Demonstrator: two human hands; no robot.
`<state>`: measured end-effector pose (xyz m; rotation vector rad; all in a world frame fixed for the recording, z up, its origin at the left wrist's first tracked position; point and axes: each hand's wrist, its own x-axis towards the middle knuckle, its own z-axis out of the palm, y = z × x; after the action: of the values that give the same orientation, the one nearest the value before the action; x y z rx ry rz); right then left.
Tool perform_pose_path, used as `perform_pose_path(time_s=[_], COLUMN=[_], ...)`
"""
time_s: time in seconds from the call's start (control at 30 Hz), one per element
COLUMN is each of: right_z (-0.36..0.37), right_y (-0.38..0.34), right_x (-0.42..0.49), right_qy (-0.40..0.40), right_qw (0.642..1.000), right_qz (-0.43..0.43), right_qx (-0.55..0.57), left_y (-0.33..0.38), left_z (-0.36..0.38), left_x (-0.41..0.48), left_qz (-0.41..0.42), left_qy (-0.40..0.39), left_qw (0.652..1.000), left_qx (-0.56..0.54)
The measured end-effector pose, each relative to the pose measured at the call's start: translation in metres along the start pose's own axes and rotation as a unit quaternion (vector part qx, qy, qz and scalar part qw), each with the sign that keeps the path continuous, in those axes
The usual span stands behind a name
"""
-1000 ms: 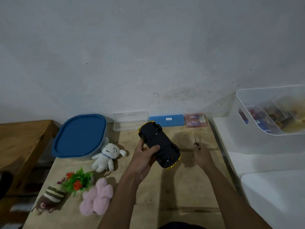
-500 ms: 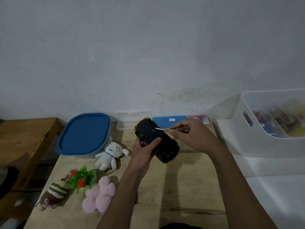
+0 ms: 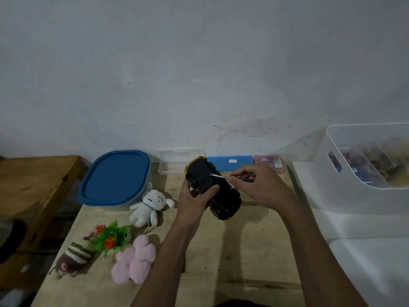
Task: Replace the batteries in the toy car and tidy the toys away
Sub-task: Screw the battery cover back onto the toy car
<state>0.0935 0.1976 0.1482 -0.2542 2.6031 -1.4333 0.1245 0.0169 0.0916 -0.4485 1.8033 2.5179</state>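
My left hand (image 3: pixel 194 199) grips a yellow toy car (image 3: pixel 205 178) turned upside down, its black underside and wheels facing up, above the wooden table (image 3: pixel 243 262). My right hand (image 3: pixel 259 185) pinches a thin screwdriver (image 3: pixel 219 176) whose metal tip touches the car's underside near the front wheels. On the table's left lie a white plush (image 3: pixel 149 207), a pink plush (image 3: pixel 135 260), a brown striped plush (image 3: pixel 72 259) and a green plastic plant (image 3: pixel 111 237).
A tub with a blue lid (image 3: pixel 115 177) stands at the back left. Along the wall lie a clear case (image 3: pixel 180 161), a blue box (image 3: pixel 230 161) and a pink packet (image 3: pixel 269 162). A white bin (image 3: pixel 354 196) holding small items sits on a white surface at the right.
My right hand picked the screwdriver up from the table and brought its tip to the car's underside. My left hand has tilted the car slightly and keeps holding it.
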Motion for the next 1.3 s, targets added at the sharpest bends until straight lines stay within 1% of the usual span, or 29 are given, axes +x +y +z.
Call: perform_pose_path(time_s=[0.3, 0.53, 0.77, 0.9, 1.03, 1.17, 1.23, 1.3], right_z=[0.000, -0.002, 0.000, -0.001, -0.004, -0.004, -0.004, -0.006], right_y=[-0.003, -0.008, -0.011, -0.013, -0.023, -0.039, -0.045, -0.048], right_x=[-0.001, -0.003, -0.003, -0.005, -0.008, -0.010, -0.012, -0.015], right_qy=[0.009, 0.014, 0.011, 0.015, 0.012, 0.015, -0.008, -0.032], right_qw=[0.999, 1.000, 0.998, 0.998, 0.994, 0.983, 0.981, 0.981], right_qz=[-0.006, -0.008, -0.004, 0.001, 0.027, 0.086, 0.101, 0.094], right_qx=[-0.035, -0.021, -0.055, -0.065, -0.103, -0.160, -0.163, -0.166], left_y=[0.006, 0.009, 0.006, 0.005, 0.006, 0.007, 0.008, 0.010], left_z=[0.002, 0.000, 0.000, -0.001, 0.001, 0.003, 0.003, 0.004], left_x=[-0.006, -0.006, -0.006, -0.005, -0.008, -0.010, -0.010, -0.011], left_qz=[0.020, 0.027, 0.029, 0.036, 0.061, 0.082, 0.088, 0.092], left_qy=[0.001, -0.002, 0.001, 0.006, 0.007, 0.001, -0.002, -0.004], left_qw=[1.000, 0.999, 0.998, 0.997, 0.992, 0.989, 0.989, 0.989], left_qx=[0.022, 0.038, 0.047, 0.072, 0.107, 0.124, 0.123, 0.119])
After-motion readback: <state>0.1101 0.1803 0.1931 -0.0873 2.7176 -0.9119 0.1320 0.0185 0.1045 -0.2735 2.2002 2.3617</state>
